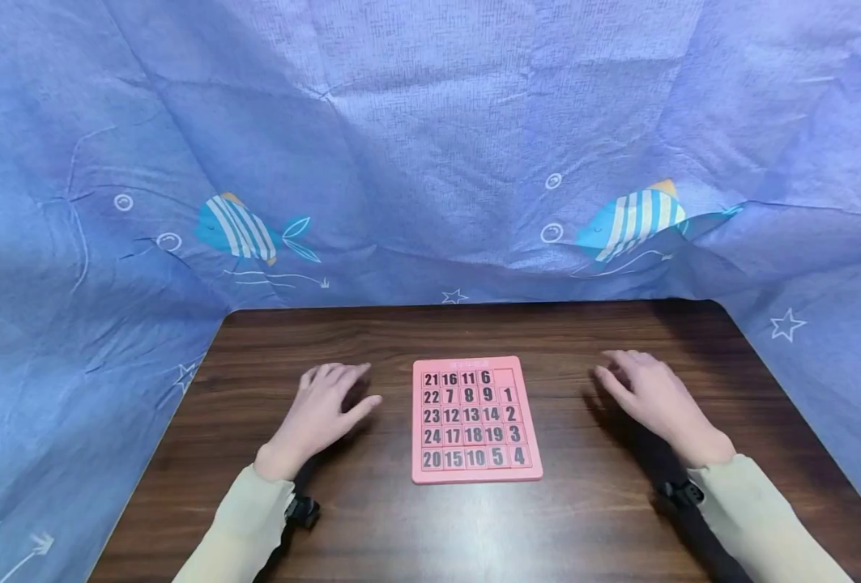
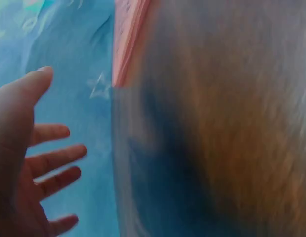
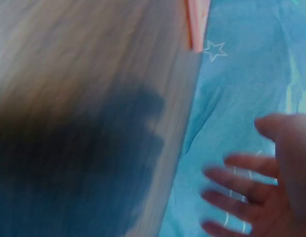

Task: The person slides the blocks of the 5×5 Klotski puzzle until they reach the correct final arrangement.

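Note:
A pink sliding number puzzle (image 1: 478, 479) lies flat on the dark wooden table, its numbered tiles facing up and an empty slot at its top right corner. To its left is my left hand (image 1: 321, 417), fingers spread and relaxed, holding nothing. My right hand (image 1: 656, 397) hovers off the puzzle's right side, also with loose, parted fingers and nothing in them. Both wrist views show spread fingers apart from the puzzle; its pink edge (image 2: 127, 44) appears at the top of the left wrist view, and a pink corner (image 3: 197, 24) tops the right one.
The wood-grain table (image 1: 372, 526) has rounded far corners. Behind it and along both sides hangs a blue cloth (image 1: 430, 162) printed with striped fish, bubbles and stars. A black wrist camera (image 1: 303, 512) sits at the left cuff, another camera (image 1: 681, 492) at the right.

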Motion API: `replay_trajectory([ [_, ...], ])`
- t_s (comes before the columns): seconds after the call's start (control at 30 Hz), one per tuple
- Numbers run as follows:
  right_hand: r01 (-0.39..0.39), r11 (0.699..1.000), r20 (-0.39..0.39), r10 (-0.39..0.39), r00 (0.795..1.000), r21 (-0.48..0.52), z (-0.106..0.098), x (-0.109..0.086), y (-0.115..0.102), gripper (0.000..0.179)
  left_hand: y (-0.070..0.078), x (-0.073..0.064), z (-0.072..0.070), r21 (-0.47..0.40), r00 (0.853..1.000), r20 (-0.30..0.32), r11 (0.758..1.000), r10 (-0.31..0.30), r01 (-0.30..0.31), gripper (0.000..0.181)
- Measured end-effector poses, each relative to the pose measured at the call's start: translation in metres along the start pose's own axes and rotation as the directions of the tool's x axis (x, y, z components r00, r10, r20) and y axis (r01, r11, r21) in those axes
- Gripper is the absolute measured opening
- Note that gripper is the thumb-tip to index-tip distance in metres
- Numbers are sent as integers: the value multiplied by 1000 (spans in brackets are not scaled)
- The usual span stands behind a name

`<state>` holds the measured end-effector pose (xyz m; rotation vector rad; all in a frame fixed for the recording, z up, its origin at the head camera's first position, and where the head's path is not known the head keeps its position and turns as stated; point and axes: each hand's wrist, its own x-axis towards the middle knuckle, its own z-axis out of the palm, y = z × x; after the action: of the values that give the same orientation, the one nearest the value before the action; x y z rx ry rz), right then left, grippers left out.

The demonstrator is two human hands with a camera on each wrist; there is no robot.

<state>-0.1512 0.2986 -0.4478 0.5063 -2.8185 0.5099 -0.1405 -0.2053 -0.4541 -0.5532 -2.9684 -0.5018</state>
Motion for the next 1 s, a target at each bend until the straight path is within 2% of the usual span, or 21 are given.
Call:
replay_trajectory([
  [0.1,49,996,56,-54,997,73,2,6,-9,22,11,6,4,-49,998,13,997,66,-65,57],
  [0.17,99,991,57,-105,993,93,6,9,-16,16,19,9,7,-69,995,39,993,96,-93,56],
  [0.27,189,977,48,-194,980,96,12,12,-28,13,27,13,14,-82,988,91,989,128,-120,65],
  [0.4,263,959,68,-271,960,107,22,15,-43,14,34,17,23,-83,978,156,988,140,-129,83],
  [0.63,280,949,154,-301,941,141,39,13,-59,34,42,17,31,-49,959,240,988,152,-145,104],
  [0.77,294,948,185,-312,932,119,44,11,-63,37,43,15,32,-47,949,278,989,151,-144,110],
  [1.0,295,948,198,-313,929,116,44,7,-67,35,40,12,34,-25,951,269,988,150,-149,112],
])
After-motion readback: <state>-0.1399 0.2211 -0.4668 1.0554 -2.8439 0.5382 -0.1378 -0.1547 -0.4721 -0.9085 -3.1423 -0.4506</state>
